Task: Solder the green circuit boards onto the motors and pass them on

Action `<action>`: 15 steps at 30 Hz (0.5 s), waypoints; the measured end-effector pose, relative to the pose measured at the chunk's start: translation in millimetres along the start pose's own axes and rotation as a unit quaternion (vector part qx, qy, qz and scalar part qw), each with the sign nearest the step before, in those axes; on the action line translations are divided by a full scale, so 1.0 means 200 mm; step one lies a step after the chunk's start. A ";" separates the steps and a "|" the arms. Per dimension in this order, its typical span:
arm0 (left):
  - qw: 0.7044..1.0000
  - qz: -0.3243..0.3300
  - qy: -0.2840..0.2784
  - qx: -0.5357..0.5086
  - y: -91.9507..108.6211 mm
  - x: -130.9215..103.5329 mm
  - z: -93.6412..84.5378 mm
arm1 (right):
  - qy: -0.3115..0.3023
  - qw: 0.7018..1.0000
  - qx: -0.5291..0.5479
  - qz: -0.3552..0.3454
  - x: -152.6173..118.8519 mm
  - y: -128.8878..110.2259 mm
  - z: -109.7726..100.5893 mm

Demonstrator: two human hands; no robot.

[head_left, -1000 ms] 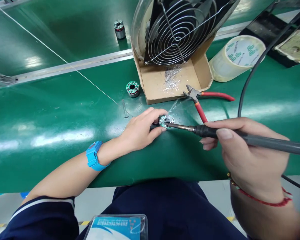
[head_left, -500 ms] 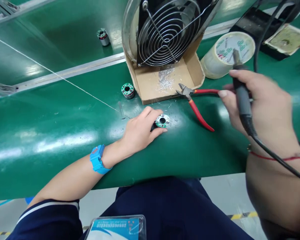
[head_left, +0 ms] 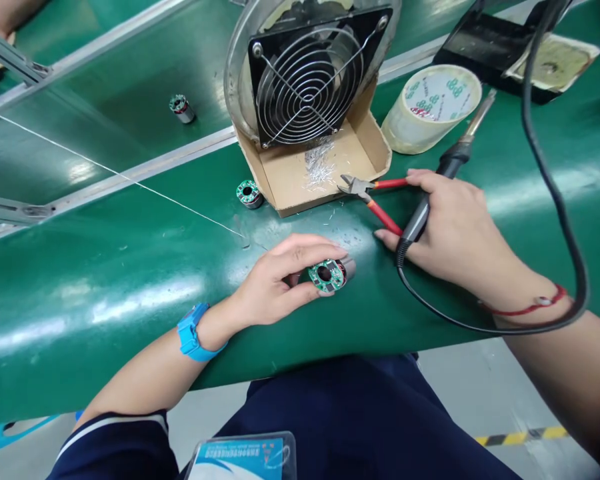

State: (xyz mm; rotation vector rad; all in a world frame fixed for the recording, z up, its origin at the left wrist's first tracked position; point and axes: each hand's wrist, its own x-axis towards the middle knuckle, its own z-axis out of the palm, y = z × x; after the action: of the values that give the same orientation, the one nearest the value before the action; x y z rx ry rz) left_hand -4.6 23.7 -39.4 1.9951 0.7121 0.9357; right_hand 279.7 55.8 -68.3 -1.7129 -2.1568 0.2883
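My left hand [head_left: 275, 277] grips a small round motor part [head_left: 330, 274] with a green circuit board on its end, tilted and lifted a little off the green belt [head_left: 105, 267]. My right hand [head_left: 453, 230] holds a soldering iron [head_left: 443, 177] with its tip pointing up and away toward the tape roll [head_left: 430, 107]; its fingertips rest next to the red-handled cutters [head_left: 375, 193]. The iron's black cable [head_left: 555, 200] loops around my right wrist.
A fan with a wire guard [head_left: 307, 80] stands in an open cardboard tray [head_left: 353, 157] holding cut wire bits. Another motor part [head_left: 249, 193] lies left of the tray, a third [head_left: 181, 108] on the far belt. A thin solder wire [head_left: 115, 172] crosses from the left.
My right hand took the soldering iron off the part, swung it up and set down by the cutters. My left hand tipped the part up and drew it nearer.
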 end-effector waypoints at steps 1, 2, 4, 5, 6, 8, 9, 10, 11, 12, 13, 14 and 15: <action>1.000 -0.006 -0.001 -0.001 0.00 0.00 0.00 | 0.006 1.000 -0.007 0.013 0.00 0.00 0.00; 1.000 -0.017 -0.002 -0.002 0.00 -0.01 0.00 | 0.013 1.000 -0.009 0.022 0.00 -0.01 -0.01; 0.998 -0.059 0.003 0.002 0.01 -0.02 0.01 | 0.015 0.999 -0.002 0.029 -0.03 -0.02 -0.02; 0.996 -0.084 0.012 0.008 0.01 -0.02 0.02 | 0.011 1.000 0.007 0.021 -0.05 -0.02 -0.03; 0.994 -0.108 0.025 0.019 0.01 -0.02 0.03 | 0.009 1.000 0.017 0.007 -0.07 -0.03 -0.04; 0.989 -0.131 0.056 0.050 0.00 -0.02 0.04 | 0.015 0.998 0.034 -0.042 -0.12 -0.06 -0.05; 0.987 -0.130 0.071 0.068 0.00 -0.02 0.05 | 0.020 0.996 0.042 -0.074 -0.14 -0.08 -0.07; 0.985 -0.122 0.084 0.085 0.00 -0.02 0.05 | 0.022 0.993 0.047 -0.106 -0.15 -0.09 -0.08; 0.984 -0.112 0.091 0.102 0.00 -0.02 0.05 | 0.018 0.990 0.049 -0.134 -0.16 -0.11 -0.09; 0.983 -0.103 0.094 0.117 0.00 -0.01 0.05 | 0.007 0.987 0.048 -0.156 -0.16 -0.12 -0.10; 0.982 -0.096 0.095 0.129 0.00 -0.01 0.05 | -0.005 0.984 0.044 -0.174 -0.16 -0.14 -0.10; 0.981 -0.093 0.093 0.142 0.00 -0.01 0.04 | -0.015 0.981 0.037 -0.189 -0.16 -0.14 -0.11; 0.980 -0.093 0.090 0.154 0.01 -0.01 0.04 | -0.020 0.979 0.029 -0.202 -0.16 -0.15 -0.12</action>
State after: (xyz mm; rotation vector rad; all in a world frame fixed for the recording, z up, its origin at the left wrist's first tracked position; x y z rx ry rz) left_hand 1.3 17.5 -42.8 2.0793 1.1851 0.9459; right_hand 269.3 15.9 -40.9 -1.2077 -2.4344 0.2702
